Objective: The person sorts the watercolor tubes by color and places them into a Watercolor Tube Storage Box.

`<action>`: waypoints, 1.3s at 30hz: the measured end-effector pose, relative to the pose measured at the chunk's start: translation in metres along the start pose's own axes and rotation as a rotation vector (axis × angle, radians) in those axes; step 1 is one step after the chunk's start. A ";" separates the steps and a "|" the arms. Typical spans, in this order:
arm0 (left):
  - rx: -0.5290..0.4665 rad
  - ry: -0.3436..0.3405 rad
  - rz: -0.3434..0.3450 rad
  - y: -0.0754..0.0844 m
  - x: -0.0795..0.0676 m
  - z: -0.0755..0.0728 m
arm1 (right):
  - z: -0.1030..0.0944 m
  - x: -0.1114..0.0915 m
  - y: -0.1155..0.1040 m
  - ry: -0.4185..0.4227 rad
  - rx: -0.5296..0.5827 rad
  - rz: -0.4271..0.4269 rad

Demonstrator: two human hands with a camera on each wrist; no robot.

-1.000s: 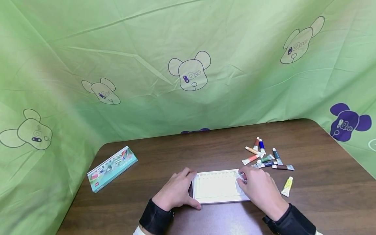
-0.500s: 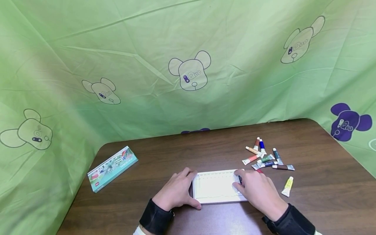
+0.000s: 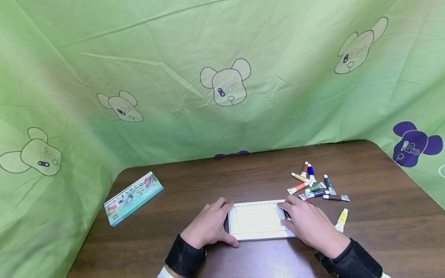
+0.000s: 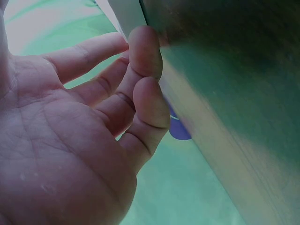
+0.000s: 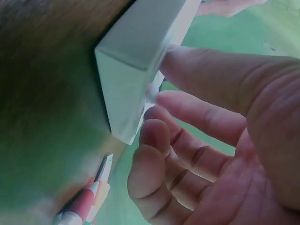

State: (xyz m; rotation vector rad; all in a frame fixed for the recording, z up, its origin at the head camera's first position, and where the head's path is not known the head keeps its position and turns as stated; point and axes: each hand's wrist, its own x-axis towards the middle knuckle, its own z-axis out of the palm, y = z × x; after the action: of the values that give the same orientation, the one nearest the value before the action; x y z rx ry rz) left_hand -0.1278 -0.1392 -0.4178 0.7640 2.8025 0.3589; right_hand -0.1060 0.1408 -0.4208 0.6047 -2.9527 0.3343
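A shallow white tray (image 3: 255, 220) lies in front of me on the wooden table. At its left end, my left hand (image 3: 210, 226) holds it, thumb at the near corner and fingers at the far one; in the left wrist view, a fingertip meets the white edge (image 4: 129, 18). My right hand (image 3: 309, 222) is over the tray's right end. Between its thumb and index finger is a dark-labelled paint tube (image 3: 286, 214), lying in the tray and partly hidden by the hand. The right wrist view shows the thumb (image 5: 187, 65) along the tray's rim, other fingers curled.
Several loose paint tubes, among them a green one (image 3: 315, 187) and a brown one (image 3: 336, 197), lie scattered behind the right hand. A yellow tube (image 3: 342, 220) is near the right wrist. A teal box (image 3: 133, 199) rests at the left. Green cloth (image 3: 174, 135) hangs behind the table.
My right hand first moved slightly left over the tray's right end, then back right, exposing more of the dark-labelled tube. A red tube now shows behind the right hand. The left hand has stayed put.
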 end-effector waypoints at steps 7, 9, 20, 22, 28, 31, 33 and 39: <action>-0.011 -0.002 -0.002 0.000 0.000 -0.001 | 0.001 0.001 0.001 -0.015 0.015 0.012; -0.010 -0.005 -0.003 -0.001 0.001 -0.001 | 0.001 0.001 0.001 -0.020 0.017 0.018; -0.012 0.004 -0.002 0.001 0.001 0.000 | 0.001 0.001 0.003 -0.046 0.029 0.033; -0.013 0.007 -0.002 0.001 0.001 0.001 | 0.001 0.001 0.003 -0.049 0.033 0.036; -0.004 0.008 0.003 0.000 0.001 0.001 | 0.000 0.001 0.002 -0.045 0.035 0.035; -0.001 0.000 -0.002 0.000 0.001 0.000 | 0.001 0.000 0.002 -0.050 0.034 0.039; -0.002 -0.003 -0.005 0.000 0.001 0.000 | 0.001 0.000 0.001 -0.056 0.034 0.045; -0.006 -0.004 -0.008 0.000 0.001 0.000 | 0.000 0.000 0.000 -0.068 0.038 0.057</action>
State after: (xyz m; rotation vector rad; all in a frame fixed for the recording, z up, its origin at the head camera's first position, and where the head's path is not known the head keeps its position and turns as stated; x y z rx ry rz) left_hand -0.1286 -0.1383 -0.4176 0.7512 2.7985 0.3645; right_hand -0.1063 0.1411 -0.4204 0.5482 -3.0398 0.3840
